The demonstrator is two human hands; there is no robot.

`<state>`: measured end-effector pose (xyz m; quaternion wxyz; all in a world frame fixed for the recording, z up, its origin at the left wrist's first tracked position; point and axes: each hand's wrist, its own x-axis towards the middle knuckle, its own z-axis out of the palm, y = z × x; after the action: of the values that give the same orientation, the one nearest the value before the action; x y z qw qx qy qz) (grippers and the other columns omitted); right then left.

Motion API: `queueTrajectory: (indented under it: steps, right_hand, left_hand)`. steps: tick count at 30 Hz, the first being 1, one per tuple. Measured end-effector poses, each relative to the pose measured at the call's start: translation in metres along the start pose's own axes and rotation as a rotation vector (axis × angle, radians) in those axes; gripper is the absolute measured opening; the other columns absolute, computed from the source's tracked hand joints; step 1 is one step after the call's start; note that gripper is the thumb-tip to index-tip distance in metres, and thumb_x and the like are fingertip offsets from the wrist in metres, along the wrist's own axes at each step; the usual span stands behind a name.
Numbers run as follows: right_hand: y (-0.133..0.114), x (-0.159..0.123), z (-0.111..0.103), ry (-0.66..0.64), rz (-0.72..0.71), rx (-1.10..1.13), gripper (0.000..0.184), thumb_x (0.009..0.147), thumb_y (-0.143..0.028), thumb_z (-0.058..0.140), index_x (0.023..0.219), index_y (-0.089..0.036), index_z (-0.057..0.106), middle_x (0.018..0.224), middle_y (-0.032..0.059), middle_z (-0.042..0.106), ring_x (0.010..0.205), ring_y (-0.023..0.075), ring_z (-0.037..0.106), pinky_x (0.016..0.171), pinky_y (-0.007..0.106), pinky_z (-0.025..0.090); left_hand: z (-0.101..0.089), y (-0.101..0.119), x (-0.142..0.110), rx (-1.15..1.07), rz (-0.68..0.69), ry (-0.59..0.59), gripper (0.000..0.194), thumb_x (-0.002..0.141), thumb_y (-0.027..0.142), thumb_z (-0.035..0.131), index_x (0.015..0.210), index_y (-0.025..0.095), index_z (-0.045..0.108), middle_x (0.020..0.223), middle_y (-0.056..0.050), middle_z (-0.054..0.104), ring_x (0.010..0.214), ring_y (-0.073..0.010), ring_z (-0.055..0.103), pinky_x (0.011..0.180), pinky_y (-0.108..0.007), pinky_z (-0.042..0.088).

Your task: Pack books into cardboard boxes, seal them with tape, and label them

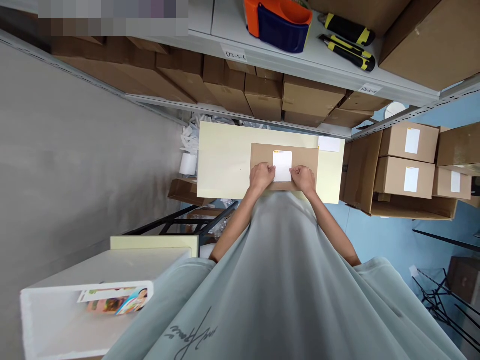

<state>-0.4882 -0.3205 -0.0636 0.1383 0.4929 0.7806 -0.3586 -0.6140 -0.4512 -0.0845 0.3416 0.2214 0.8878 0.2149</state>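
A flat brown cardboard parcel point(300, 156) lies on a pale yellow table point(225, 160) in front of me. A white label point(282, 165) sits on its top face. My left hand point(261, 176) presses on the label's left edge with its fingers curled down. My right hand point(303, 178) does the same at the label's right edge. Both hands rest on the parcel's near part.
A metal shelf point(292, 65) above holds an orange and blue tape dispenser point(279, 20), two yellow-black utility knives point(348, 42) and rows of brown boxes point(262, 95). Labelled boxes point(407, 165) are stacked at the right. A white foam box point(56, 320) stands near left.
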Motion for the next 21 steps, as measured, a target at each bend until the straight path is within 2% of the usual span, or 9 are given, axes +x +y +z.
queueTrajectory:
  steps: [3,11,21]
  right_hand:
    - [-0.002,0.0,0.0,0.001,0.008,-0.016,0.023,0.104,-0.035,0.065,0.093,-0.024,0.082,0.104,0.0081,0.084,0.103,0.0267,0.077,0.09,0.033,0.053]
    - [-0.007,-0.002,-0.001,-0.017,0.032,-0.085,0.023,0.107,-0.037,0.063,0.101,-0.024,0.082,0.112,0.006,0.085,0.112,0.0252,0.077,0.095,0.03,0.053]
    - [-0.002,-0.001,0.002,-0.014,0.009,-0.088,0.024,0.107,-0.037,0.062,0.098,-0.024,0.08,0.109,0.0055,0.085,0.109,0.0252,0.077,0.094,0.03,0.052]
  left_hand:
    - [-0.002,0.003,0.0,0.023,-0.012,-0.016,0.03,0.103,0.034,0.059,0.089,0.02,0.081,0.102,-0.016,0.083,0.101,-0.0337,0.075,0.088,-0.039,0.05]
    - [-0.009,0.011,-0.001,0.097,-0.053,-0.062,0.03,0.104,0.035,0.057,0.091,0.023,0.08,0.11,-0.012,0.084,0.109,-0.0292,0.076,0.093,-0.034,0.053]
    - [-0.008,0.009,-0.002,0.128,-0.041,-0.06,0.031,0.106,0.037,0.054,0.099,0.022,0.081,0.114,-0.013,0.083,0.112,-0.0306,0.075,0.094,-0.035,0.053]
